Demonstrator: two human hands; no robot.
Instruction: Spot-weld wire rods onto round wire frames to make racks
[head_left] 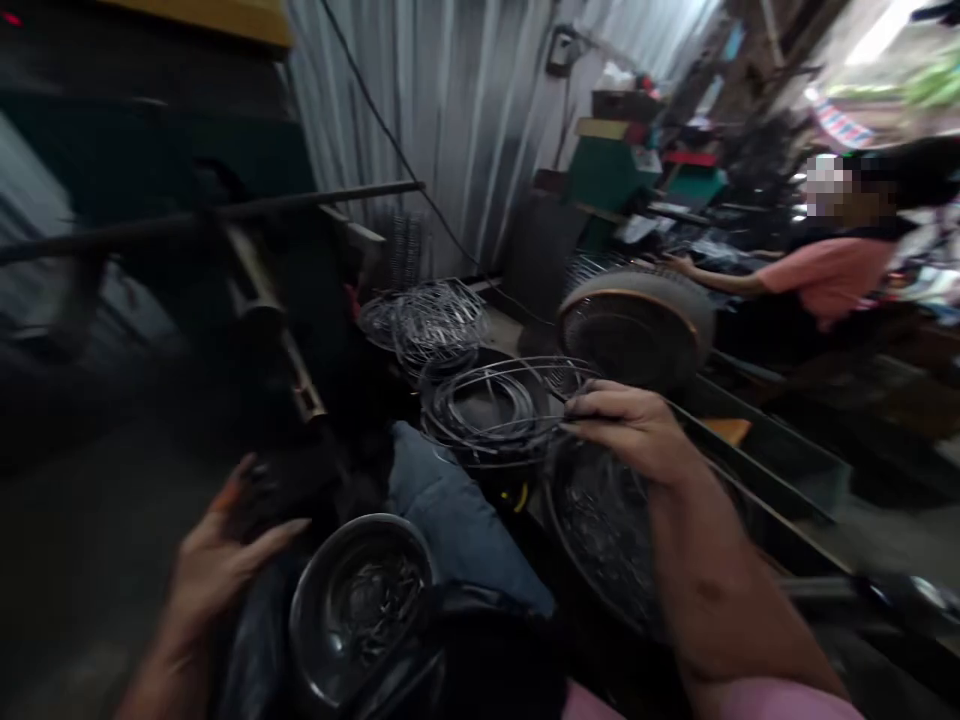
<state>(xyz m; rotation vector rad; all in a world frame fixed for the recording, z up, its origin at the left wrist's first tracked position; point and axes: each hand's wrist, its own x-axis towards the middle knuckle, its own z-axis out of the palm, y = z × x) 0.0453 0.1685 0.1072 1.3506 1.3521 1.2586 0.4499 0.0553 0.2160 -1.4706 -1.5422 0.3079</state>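
Grey wire coil: at 9 o'clock from right hand, touching fingertips.
Long axis: roughly 9-to-3 o'clock, loops nearly flat.
Right hand: nearer; thumb and fingers pressed together, apparently pinching wire at the coil's 3 o'clock edge.
Left hand: spread, nothing visibly held; coil well apart, 2 o'clock.
Metal bowl: just beside left hand, 3 o'clock.
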